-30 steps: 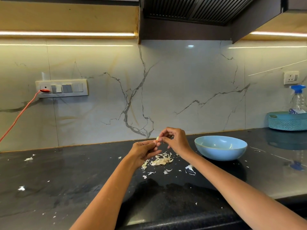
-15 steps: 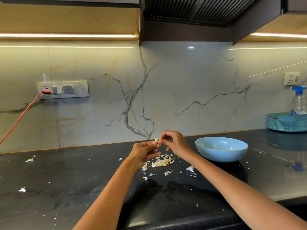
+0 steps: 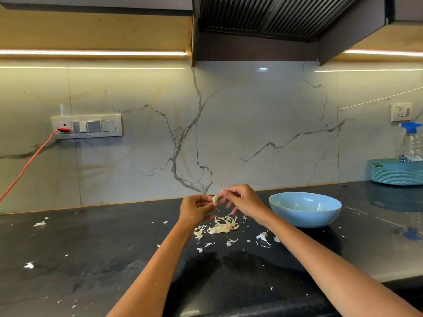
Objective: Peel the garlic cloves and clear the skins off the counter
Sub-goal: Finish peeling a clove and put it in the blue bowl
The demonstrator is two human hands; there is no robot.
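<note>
Single head view, looking forward and down over counter, hands near centre.

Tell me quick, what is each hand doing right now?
Left hand: pinches the garlic clove.
Right hand: fingertips pinched at the clove's tip; whether they grip skin cannot be told.

I counted one garlic clove, held up between my two grips, the left grip and the right grip. There was one blue bowl on the desk, one main heap of skins, one teal basket and one spray bottle.
</note>
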